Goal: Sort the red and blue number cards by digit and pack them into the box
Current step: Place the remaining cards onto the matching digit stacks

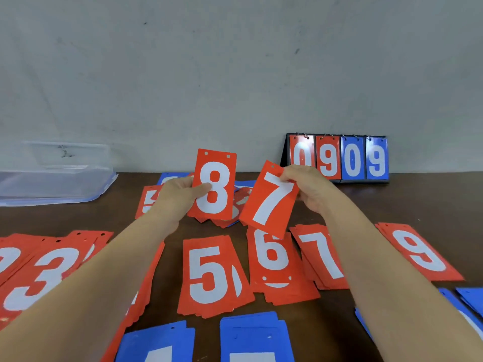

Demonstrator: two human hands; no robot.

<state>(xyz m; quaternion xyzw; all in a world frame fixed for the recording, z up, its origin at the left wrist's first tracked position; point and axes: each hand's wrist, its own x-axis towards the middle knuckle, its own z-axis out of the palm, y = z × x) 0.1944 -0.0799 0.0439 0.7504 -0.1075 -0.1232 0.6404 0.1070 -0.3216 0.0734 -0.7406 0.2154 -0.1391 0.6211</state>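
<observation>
red 8 card point(214, 184) in left hand point(180, 195), red 7 card point(269, 198) in right hand point(309, 188)

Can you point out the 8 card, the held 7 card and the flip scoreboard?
8 card point(219, 182): head view, on its white digit.
Held 7 card point(269, 201): head view, digit's stem.
Flip scoreboard point(351, 159): head view, blue 0 panel.

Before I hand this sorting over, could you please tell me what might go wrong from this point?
The right hand pinches the red 7 card by its top, its lower edge overlapping the 6 pile in this view; released, it might land there instead of on the 7 pile. The left forearm crosses a fanned red pile; drawing back could scatter it. No 8 pile shows for the red 8 card, so it may be misplaced.
</observation>
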